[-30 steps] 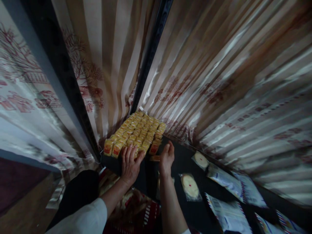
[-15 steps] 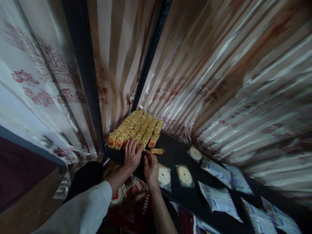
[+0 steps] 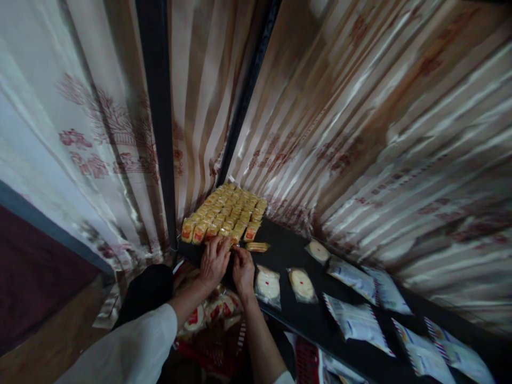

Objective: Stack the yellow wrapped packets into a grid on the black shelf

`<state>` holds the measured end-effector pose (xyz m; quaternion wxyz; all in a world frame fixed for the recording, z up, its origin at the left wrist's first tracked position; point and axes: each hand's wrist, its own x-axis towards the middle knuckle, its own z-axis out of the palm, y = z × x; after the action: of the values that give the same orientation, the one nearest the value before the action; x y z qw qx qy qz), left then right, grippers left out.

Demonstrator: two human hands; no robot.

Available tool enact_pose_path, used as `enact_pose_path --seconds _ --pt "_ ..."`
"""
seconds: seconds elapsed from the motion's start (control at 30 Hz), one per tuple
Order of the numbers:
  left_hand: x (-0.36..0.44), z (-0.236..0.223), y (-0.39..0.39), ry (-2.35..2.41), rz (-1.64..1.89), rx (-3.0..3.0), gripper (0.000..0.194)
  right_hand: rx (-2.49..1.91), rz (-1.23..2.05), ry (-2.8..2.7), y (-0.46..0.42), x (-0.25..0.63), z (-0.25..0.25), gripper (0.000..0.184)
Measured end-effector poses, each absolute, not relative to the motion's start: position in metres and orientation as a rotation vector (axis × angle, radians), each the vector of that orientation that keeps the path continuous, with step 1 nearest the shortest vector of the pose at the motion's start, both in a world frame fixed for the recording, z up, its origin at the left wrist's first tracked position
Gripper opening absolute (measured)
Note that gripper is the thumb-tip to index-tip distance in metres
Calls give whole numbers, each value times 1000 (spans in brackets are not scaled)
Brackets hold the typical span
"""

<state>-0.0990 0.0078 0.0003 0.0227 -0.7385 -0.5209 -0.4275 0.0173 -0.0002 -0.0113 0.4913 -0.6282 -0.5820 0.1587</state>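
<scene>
Yellow snack packets in clear wrap stand in tight rows at the far left end of a black table. At the front edge of those rows, my left hand has its fingers bent and drawn together. Close beside it, the fingertips of my right hand are pinched. A bit of shiny wrapper shows between the two hands, but what they hold is mostly hidden by the fingers. One yellow packet lies flat just right of my right hand.
Round pale cakes in clear wrap lie to the right, with several white-blue bags beyond. Below the table edge, a red basket holds more wrapped packs. Patterned curtains and a dark post border the table.
The view has shifted slightly. My left hand has drawn back a little from the packet rows, uncovering more front packets. My right hand has closed in toward it, fingers more pinched.
</scene>
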Motion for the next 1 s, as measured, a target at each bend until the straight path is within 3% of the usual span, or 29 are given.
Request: enact_pose_path --seconds 0.23,1.0 --pt "-82 1 14 -1613 -1225 -2348 50 -1545 504 -1322 -4 21 -11 29" --pt "-93 -9 7 -1616 -1364 -2292 40 -1596 485 -1281 -8 10 -12 26"
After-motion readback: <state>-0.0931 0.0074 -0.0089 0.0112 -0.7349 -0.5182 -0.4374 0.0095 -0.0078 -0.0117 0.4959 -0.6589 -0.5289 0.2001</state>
